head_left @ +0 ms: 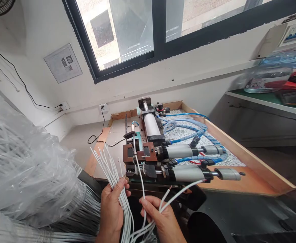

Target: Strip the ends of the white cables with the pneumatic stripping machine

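Observation:
My left hand (115,202) is closed around a bundle of white cables (109,165), whose ends fan out up and to the left. Between thumb and fingers, my right hand (160,216) pinches a single white cable (140,172) that runs up to the jaws of a pneumatic wire-stripping machine (146,152). Two more cable ends (180,192) stick out to the right from the same hand; the shorter shows bare copper at its tip. Below, the cables sag together between both hands.
Silver air cylinders (188,173) and blue hoses (201,128) sit on the wood-edged bench (262,177). Plastic-wrapped cable bundles (36,175) fill the left side. A green-topped shelf (269,99) at right carries a clear plastic jug (267,79).

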The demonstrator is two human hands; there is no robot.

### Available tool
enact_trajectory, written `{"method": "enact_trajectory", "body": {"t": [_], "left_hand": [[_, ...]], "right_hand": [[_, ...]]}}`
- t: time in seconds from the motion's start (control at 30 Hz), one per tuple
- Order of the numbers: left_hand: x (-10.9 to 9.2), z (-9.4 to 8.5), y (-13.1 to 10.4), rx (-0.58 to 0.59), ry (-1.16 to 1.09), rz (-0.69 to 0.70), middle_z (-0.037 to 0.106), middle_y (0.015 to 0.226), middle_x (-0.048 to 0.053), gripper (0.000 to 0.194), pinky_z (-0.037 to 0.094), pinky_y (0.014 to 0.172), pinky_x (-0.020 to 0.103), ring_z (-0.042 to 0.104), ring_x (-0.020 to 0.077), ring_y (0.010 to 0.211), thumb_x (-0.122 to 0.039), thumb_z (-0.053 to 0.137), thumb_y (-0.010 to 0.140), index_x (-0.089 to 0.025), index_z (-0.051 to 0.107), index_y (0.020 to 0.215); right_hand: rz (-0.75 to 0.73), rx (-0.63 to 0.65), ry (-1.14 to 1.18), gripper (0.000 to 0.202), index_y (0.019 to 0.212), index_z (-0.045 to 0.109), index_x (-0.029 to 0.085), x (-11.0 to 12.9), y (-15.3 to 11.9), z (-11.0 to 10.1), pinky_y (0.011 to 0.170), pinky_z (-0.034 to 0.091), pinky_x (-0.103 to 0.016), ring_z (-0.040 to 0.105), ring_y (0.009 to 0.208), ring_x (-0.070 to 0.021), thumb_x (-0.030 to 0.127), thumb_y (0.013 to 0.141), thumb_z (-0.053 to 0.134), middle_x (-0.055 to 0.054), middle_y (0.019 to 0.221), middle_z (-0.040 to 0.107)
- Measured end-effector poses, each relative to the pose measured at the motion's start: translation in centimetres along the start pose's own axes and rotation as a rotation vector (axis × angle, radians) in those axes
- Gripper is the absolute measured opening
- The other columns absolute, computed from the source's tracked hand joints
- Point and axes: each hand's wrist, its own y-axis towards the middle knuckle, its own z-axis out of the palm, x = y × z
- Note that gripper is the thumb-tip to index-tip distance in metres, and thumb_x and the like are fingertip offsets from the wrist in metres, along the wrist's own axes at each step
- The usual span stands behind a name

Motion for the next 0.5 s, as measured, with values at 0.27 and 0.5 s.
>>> {"method": "enact_trajectory", "body": {"t": [0.27, 0.5], "left_hand": [[-0.27, 0.23, -0.05, 0.004, -0.018, -0.01, 0.061, 0.061, 0.004, 0.013, 0.045, 0.05, 0.025, 0.054, 0.0124, 0.057, -0.021, 0.066, 0.059, -0.01, 0.064, 0.065], [-0.45, 0.11, -0.17, -0.034, -0.019, -0.035, 0.063, 0.062, 0.003, 0.01, 0.045, 0.061, 0.026, 0.055, 0.0129, 0.062, -0.021, 0.067, 0.058, -0.011, 0.065, 0.061]], "right_hand": [[0.043, 0.061, -0.007, 0.029, 0.057, 0.061, 0.011, 0.63, 0.64, 0.37, 0.043, 0.023, -0.021, 0.032, 0.041, -0.0067, 0.04, 0.061, 0.062, 0.002, 0.042, 0.048], [0.047, 0.114, 0.013, 0.024, 0.06, 0.061, 0.012, 0.76, 1.05, 0.42, 0.043, 0.022, -0.021, 0.029, 0.043, -0.0063, 0.036, 0.064, 0.061, 0.004, 0.043, 0.043]]}}
